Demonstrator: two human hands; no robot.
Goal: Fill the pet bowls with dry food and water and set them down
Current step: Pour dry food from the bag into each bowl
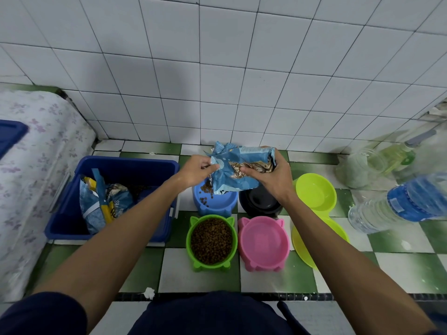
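Pouring: left hand [197, 170] and right hand [271, 176] both grip the blue food bag [238, 169], tipped over the blue bowl [215, 201]; brown bits fall in.
Floor: green and white squares [191, 272].
Bowls: green bowl [211, 241] full of food, just beside the pink bowl [263, 243].
Wall: white tiles [217, 68].
Left side: blue bin [116, 197] with more bags.
Right side: water bottle [399, 201].
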